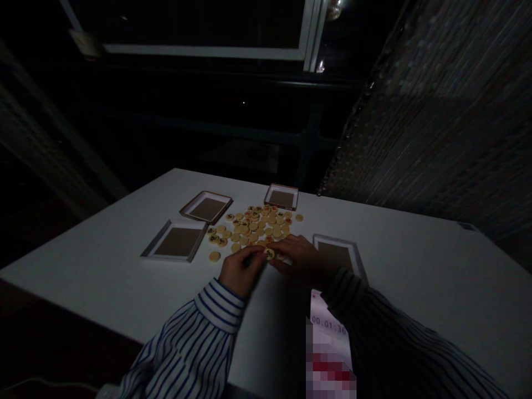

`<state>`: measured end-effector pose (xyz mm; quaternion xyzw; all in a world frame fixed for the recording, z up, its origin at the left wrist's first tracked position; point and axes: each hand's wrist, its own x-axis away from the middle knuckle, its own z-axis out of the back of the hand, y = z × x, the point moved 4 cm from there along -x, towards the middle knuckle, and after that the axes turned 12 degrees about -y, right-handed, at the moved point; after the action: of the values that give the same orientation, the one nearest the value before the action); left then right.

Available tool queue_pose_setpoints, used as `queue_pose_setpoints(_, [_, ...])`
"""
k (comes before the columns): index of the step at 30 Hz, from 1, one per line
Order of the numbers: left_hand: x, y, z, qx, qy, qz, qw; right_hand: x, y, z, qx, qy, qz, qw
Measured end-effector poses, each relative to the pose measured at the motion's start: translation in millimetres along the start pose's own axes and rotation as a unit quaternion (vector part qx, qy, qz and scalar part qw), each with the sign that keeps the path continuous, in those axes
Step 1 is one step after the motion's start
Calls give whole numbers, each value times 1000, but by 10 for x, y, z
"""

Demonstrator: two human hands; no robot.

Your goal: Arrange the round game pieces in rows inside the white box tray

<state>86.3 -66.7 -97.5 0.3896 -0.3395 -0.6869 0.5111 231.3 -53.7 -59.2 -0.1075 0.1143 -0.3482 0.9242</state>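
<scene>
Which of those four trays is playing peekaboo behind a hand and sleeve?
The rightmost tray: the right hand and right sleeve cover part of it. No hand or sleeve covers the front-left tray, back-left tray or far tray.

In the gloom, the left hand [240,270] and right hand [300,256] hold a black-marked disc [270,254] between their fingertips, near a heap of discs [253,226] on the white table [103,260], four shallow trays [178,241] around it.

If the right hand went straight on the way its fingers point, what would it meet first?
Probably the left hand: its fingertips lie just past the disc at the fingers of the right hand. Depth is hard to judge in this dim view.
</scene>
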Motion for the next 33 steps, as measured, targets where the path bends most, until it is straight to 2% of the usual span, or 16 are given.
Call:
queue_pose_setpoints(6, [-1, 4, -2, -13, -1, 4, 1000, 6, -7, -11, 44, -26, 2, 999])
queue_pose_setpoints(14, [-11, -38, 111, -164, 65, -11, 984, 29, 22, -39, 92, -79, -26, 992])
queue_pose_setpoints(25, [-37, 46, 25, -328, 2, -30, 944, 57, 5, -83, 122, -118, -22, 985])
queue_pose_setpoints(33, [-54, 206, -34, -386, 0, 19, 922, 59, 23, -83, 124, -108, -24, 986])
